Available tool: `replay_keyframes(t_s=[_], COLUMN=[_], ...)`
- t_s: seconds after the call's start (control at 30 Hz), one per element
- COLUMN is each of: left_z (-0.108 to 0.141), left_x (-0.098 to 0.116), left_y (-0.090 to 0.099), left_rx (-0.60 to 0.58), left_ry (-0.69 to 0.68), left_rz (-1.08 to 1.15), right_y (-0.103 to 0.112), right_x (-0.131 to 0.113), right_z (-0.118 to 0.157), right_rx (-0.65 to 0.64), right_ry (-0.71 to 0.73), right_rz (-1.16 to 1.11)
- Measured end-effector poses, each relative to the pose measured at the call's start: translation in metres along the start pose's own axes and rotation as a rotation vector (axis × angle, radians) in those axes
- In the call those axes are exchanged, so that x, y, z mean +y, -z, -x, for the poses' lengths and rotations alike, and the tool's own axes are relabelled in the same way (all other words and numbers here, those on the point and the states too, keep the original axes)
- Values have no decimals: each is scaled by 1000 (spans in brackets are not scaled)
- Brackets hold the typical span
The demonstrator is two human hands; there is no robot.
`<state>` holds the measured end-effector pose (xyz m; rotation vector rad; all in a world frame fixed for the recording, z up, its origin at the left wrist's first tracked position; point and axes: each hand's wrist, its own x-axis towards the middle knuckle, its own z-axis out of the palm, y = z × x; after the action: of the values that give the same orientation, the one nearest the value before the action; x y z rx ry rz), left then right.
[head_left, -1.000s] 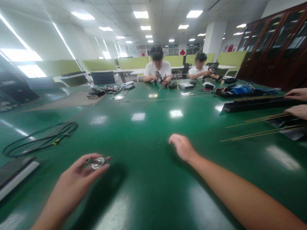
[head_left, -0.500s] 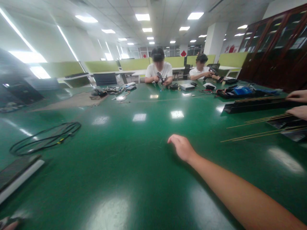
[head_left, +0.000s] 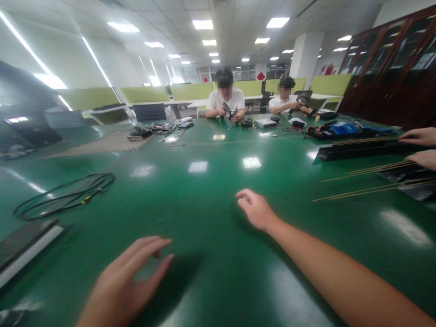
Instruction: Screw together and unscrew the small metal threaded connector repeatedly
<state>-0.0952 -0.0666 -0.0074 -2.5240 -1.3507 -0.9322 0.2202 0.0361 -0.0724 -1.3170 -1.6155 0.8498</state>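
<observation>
Over the green tabletop (head_left: 200, 209), my left hand (head_left: 126, 277) hovers at the lower left. Its thumb and fingers are spread with a clear gap, and nothing shows between them. My right hand (head_left: 257, 211) is at the middle of the table, on or just above the surface. Its fingers are bent, with a small gap between the index finger and the thumb; I see no object in it. Faint thin marks show on the tabletop near its fingertips. The two hands are well apart.
A coiled black cable (head_left: 64, 200) and a dark flat device (head_left: 29, 245) lie at left. Another person's hands (head_left: 424, 159) are at the right edge, by thin yellowish rods (head_left: 357, 193) and a black channel (head_left: 357, 152). Two people (head_left: 225, 102) sit across, near tools.
My left hand has come in from the lower left corner over the table. My right hand has barely shifted, its thumb and index finger now showing a gap.
</observation>
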Motion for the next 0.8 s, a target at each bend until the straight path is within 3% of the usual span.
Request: replay_keyframes(t_s=[0.07,0.2,0.27,0.37,0.5,0.63,0.73,0.8], left_z=[-31,-88,-105,-114,-115,-114,-109,-101], left_x=[9,30,37,40,38,38,33,25], left_y=[-32,-97,-120,-141,-149,-142,-122,-98], left_rx=[-91,-209,-242,-192,-182,-218,-160,-110], left_ry=[-119,-93,-86,-55,39,97,305,476], left_rz=[104,245,328,436,497,593,721,788], right_y=[-1,-2,-3,-4,-5,-2,1,1], right_x=[0,2,3,4,1,-4,-6,-6], right_z=[1,3,3,2,3,6,7,6], right_rx=[4,7,-3,-10,-11,-77,-170,-206], right_ry=[12,29,37,35,22,50,59,60], right_rz=[-5,-32,-46,-55,-48,-77,-113,-81])
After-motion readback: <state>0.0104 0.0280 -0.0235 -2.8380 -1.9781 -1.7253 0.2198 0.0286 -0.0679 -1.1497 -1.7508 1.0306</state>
